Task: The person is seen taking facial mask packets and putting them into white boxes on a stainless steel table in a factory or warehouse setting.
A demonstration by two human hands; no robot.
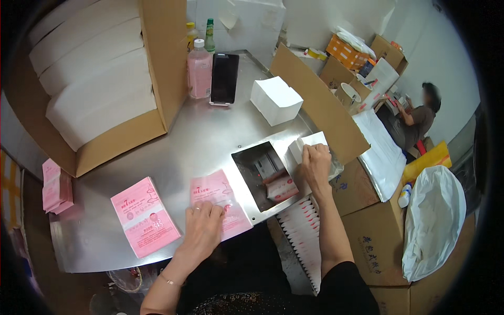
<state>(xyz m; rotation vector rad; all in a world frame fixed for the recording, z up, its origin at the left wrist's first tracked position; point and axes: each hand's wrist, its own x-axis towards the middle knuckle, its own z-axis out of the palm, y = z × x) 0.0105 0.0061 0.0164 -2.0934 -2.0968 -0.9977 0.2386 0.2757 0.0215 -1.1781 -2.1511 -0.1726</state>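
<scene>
My left hand (pixel 205 227), fingers curled together, presses on a pink printed plastic packet (pixel 212 189) lying on the steel table beside the opening. To its left lies a stack of pink printed packets (pixel 144 218). My right hand (pixel 317 164) grips a small stack of white paper tissues (pixel 315 138) at the right rim of the rectangular opening (pixel 254 157). Inside the opening, a pink-printed piece (pixel 281 188) shows next to some dark parts. A larger block of white tissues (pixel 276 100) stands farther back on the table.
An open carton (pixel 118 136) of white tissue stacks stands at the left. Behind are a phone on a stand (pixel 224 79) and a pink bottle (pixel 199 71). More pink packets (pixel 56 186) sit at the left edge. Cartons (pixel 378 241) crowd the right; another person (pixel 420 123) sits beyond.
</scene>
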